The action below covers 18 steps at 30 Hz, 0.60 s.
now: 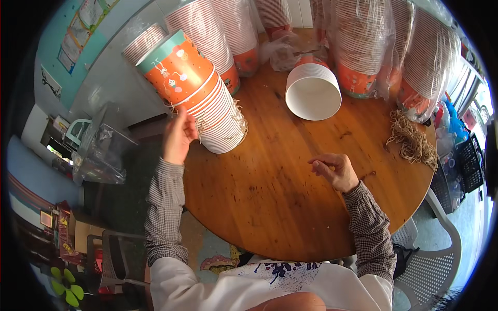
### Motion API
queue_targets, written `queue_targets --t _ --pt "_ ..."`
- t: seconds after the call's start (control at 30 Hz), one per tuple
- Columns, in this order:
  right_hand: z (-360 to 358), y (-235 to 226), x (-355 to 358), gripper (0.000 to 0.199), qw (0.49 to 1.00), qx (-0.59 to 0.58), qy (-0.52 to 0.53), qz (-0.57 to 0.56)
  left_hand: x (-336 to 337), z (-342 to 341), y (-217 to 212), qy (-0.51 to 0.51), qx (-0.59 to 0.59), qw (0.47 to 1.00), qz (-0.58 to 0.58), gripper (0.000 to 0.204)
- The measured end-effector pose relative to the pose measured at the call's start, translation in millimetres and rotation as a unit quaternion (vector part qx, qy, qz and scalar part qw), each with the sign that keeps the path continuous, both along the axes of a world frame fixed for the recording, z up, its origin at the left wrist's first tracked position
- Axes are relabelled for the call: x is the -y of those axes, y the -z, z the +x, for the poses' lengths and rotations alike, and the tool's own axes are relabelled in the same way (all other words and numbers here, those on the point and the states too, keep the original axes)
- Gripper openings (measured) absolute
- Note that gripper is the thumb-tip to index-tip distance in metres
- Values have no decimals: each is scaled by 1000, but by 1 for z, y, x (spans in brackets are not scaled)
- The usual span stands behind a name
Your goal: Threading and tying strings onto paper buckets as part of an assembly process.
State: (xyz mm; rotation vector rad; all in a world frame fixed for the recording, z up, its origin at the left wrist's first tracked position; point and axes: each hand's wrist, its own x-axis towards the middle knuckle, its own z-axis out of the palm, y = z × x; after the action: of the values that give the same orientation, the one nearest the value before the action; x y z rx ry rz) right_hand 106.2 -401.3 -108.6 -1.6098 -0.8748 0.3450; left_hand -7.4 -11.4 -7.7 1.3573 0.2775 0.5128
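A tall stack of nested paper buckets [217, 111] stands at the table's left, orange and teal with printed figures on the top bucket and white rims below. Loops of thin tan string [239, 122] hang about its sides. My left hand [179, 136] is at the near left side of the stack, thumb raised and fingers partly hidden; it looks open, and contact is unclear. Over the table's middle right, my right hand [336, 171] has its fingers curled in toward the thumb, with nothing visible in them. Beyond it, white-mouthed paper buckets [313, 96] lie on their side, opening toward me.
Several bagged stacks of buckets [360, 49] line the far side of the round wooden table [270, 197]. A bundle of tan string [410, 137] lies at its right edge. A grey plastic chair [436, 243] stands at the lower right, black crates [469, 163] beyond.
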Motion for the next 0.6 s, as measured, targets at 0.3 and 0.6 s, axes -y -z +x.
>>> queue_targets --t 0.3,0.6 --pt "8 21 -13 21 994 -11 102 -45 7 24 -59 -327 246 629 661 47" --pt "40 42 -13 16 973 46 224 -30 -12 37 -58 -331 203 652 651 57"
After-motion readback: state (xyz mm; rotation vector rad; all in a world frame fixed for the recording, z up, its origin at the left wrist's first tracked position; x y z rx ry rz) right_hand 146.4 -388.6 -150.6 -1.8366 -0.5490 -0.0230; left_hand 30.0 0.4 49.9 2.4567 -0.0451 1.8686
